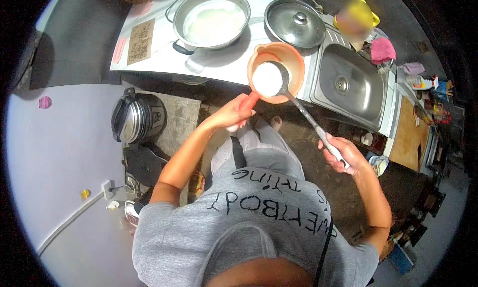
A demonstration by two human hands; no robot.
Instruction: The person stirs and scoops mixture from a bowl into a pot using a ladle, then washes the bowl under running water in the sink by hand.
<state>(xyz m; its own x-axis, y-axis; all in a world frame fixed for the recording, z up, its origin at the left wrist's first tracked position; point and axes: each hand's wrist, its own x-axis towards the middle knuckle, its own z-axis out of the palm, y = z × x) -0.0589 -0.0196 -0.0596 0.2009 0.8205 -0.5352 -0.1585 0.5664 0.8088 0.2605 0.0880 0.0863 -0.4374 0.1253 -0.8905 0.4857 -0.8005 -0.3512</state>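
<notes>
My left hand (pixel 233 114) is wrapped round the red handle of an orange plastic dipper (pixel 298 63), held by the counter's front edge. My right hand (pixel 343 153) grips the grey and white handle of a dark ladle (pixel 306 114). The ladle's head is inside the dipper, and something bright white (pixel 267 79) shows there; whether it fills the ladle or lies in the dipper is hard to tell. Behind stands a wide metal pot (pixel 181 34) with pale cloudy liquid in it. A glass lid (pixel 284 25) with a metal rim lies right of the pot.
A steel sink (pixel 328 83) is set into the counter (pixel 164 53) on the right. Brown cardboard (pixel 141 42) lies at the counter's left. A pressure cooker (pixel 139 117) stands lower left. A pink cloth (pixel 383 50) and a wooden board (pixel 409 135) are at the right.
</notes>
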